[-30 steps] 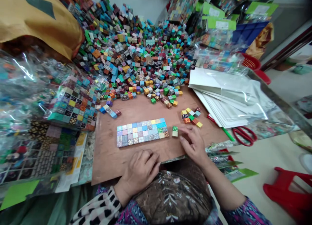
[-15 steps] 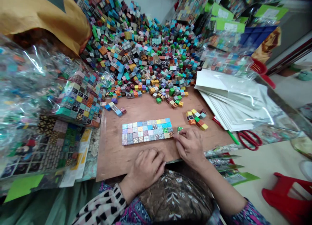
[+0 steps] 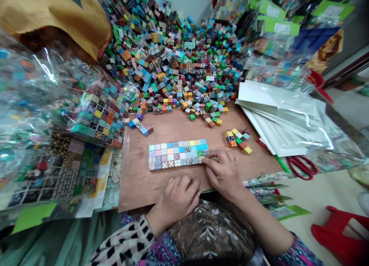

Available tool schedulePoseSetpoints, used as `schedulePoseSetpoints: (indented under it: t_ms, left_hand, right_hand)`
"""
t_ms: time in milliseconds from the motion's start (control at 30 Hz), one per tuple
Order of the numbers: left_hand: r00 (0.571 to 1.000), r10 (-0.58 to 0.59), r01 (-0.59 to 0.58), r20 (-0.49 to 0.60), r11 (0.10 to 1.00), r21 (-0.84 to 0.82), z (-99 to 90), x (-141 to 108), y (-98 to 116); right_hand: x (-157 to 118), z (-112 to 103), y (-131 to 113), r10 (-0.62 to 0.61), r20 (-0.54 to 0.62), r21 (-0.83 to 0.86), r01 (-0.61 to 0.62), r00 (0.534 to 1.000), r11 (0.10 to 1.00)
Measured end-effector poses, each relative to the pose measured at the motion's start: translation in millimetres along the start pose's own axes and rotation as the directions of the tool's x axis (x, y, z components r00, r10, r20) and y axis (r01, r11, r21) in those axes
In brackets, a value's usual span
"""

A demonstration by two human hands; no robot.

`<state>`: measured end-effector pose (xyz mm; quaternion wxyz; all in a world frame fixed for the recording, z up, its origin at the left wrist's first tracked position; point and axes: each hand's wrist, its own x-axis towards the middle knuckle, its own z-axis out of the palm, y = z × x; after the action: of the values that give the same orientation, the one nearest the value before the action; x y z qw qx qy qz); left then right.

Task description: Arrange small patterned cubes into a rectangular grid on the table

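The person is making a flat mat of little colored cubes (image 3: 178, 154) on a brown board (image 3: 173, 131) on the bench. The mat is sitting in the middle of the board, and its cubes are lying side by side in neat rows.

The right hand (image 3: 223, 172) is resting at the 3 o'clock end of the mat. Its fingertips (image 3: 206, 161) are touching the last cubes there, and they look to be pushing one cube into the end of the rows. I cannot tell if the grip is pinching that cube, because the fingers are hiding it.

The left hand (image 3: 177, 197) is lying loosely curled at 6 o'clock from the mat, at the near edge of the board. It is holding nothing.

A small bunch of loose cubes (image 3: 238, 140) is waiting at about 2 o'clock from the mat, near the right hand. The big pile of cubes (image 3: 178, 58) is filling the space at 12 o'clock.

I think the step in hand is filling the end of the mat. The next move is calling for a soft, straight push, so the new cube is sitting tight and the rows are not sliding crooked.
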<state>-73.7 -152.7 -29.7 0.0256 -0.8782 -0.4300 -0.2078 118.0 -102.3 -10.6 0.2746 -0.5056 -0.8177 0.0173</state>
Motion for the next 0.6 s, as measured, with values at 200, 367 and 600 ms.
schedulePoseSetpoints:
  t_ms: [200,367,600]
  left_hand:
    - [1.0,-0.005,0.005,-0.002,1.0,0.019,-0.2,-1,0]
    - [1.0,0.0,0.001,-0.006,1.0,0.031,-0.9,-1,1]
    - [1.0,-0.003,0.004,-0.018,0.998,0.058,-1.9,1,2]
  right_hand:
    - [8,1,-9,-0.048,0.021,0.03,0.048,0.999,0.998]
    - [11,4,-10,-0.061,0.045,0.001,0.061,0.997,0.998]
    - [18,7,-17,-0.114,0.04,0.059,0.112,0.993,0.992]
